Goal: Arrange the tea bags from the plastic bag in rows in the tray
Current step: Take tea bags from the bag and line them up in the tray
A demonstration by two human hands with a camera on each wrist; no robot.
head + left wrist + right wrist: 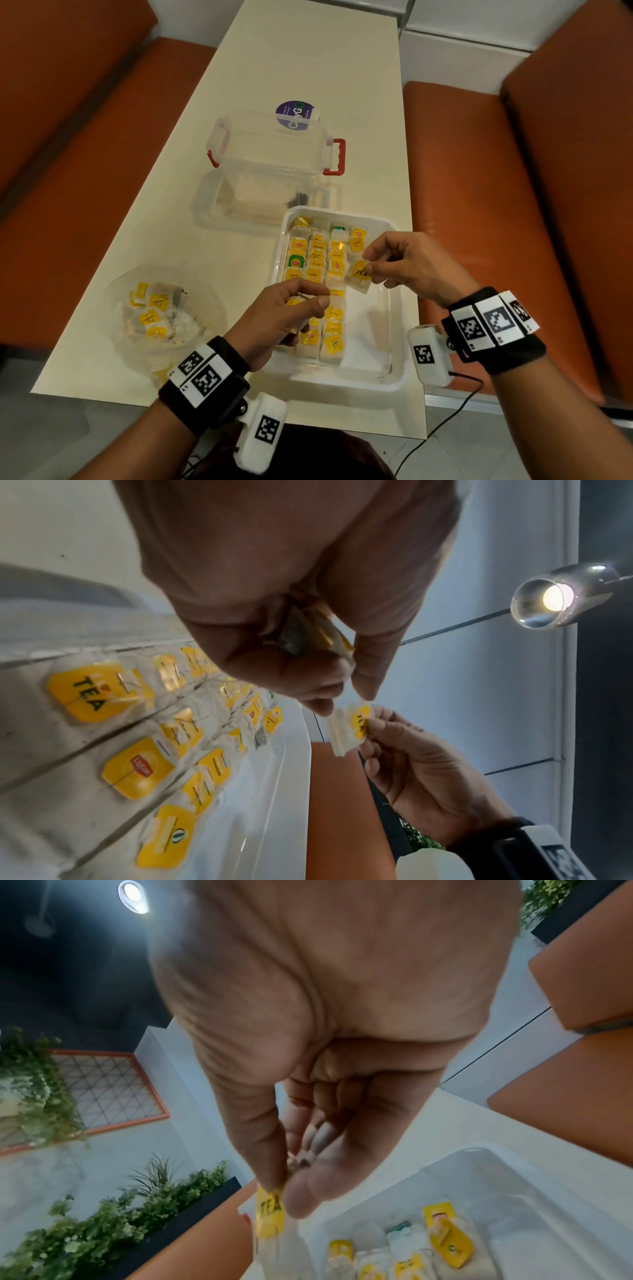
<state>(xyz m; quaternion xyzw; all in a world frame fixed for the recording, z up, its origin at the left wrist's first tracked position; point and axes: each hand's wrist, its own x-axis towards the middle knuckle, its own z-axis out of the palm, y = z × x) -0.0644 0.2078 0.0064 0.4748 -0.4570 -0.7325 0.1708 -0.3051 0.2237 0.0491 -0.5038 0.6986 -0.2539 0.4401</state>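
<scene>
Tea bag (359, 278) hangs over the tray's (394, 346) unfinished fourth row.
Right hand (407, 265) pinches its tag; left hand (291, 317) grips spare bags (315, 634) nearer the filled rows.

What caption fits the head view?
Right hand pinches a tea bag above the half-filled tray.

tray (394, 378): white plastic, on surface, tea bags (317, 257) w/ yellow tags in rows, right side bare | plastic bag (205, 329): clear, crumpled, left of tray, several bags inside | held tea bag (359, 277): yellow "TEA" tag, above tray, tilted
</scene>
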